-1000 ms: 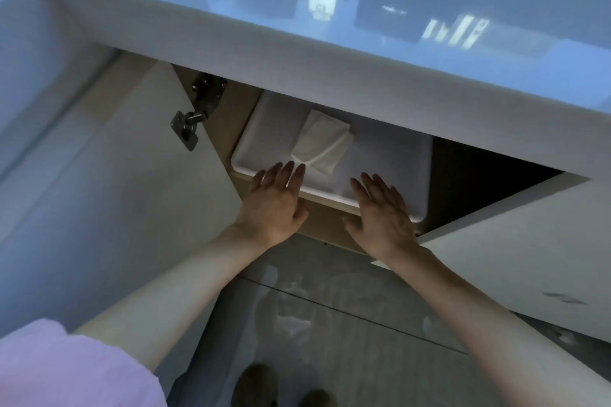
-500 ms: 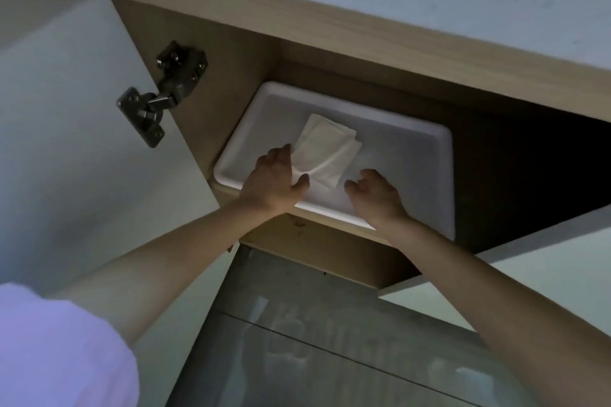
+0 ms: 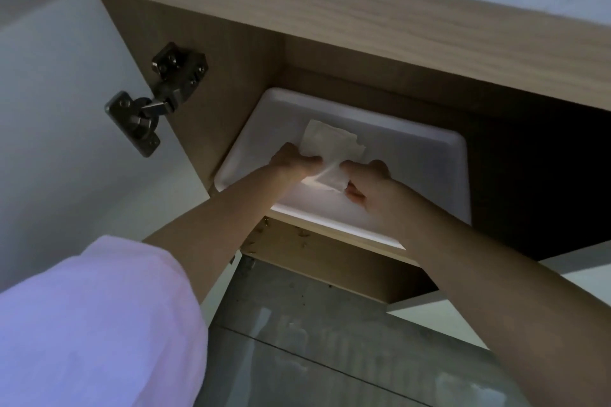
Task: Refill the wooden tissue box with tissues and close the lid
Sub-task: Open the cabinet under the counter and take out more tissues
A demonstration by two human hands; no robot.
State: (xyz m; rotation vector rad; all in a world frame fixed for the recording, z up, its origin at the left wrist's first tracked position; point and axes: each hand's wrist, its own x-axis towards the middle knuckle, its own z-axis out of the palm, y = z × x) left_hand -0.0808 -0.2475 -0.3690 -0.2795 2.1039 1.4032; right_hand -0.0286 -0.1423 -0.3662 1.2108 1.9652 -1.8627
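Left hand and right hand were closed on the tissue; an even, gentle pull was advisable to avoid tearing.

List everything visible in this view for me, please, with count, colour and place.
tissue pack: one, white, on the tray, pinched by both hands
tray: one, white, on the cabinet shelf
cabinet: one, light wood, open, filling the upper view
cabinet door: one, white, swung open at left
hinge: one, dark metal, joining door and cabinet side
glass panel: one, grey, below the cabinet
sleeve: one, pink, lower left
left hand: grip shut on the pack's left edge
right hand: grip shut on its lower right corner
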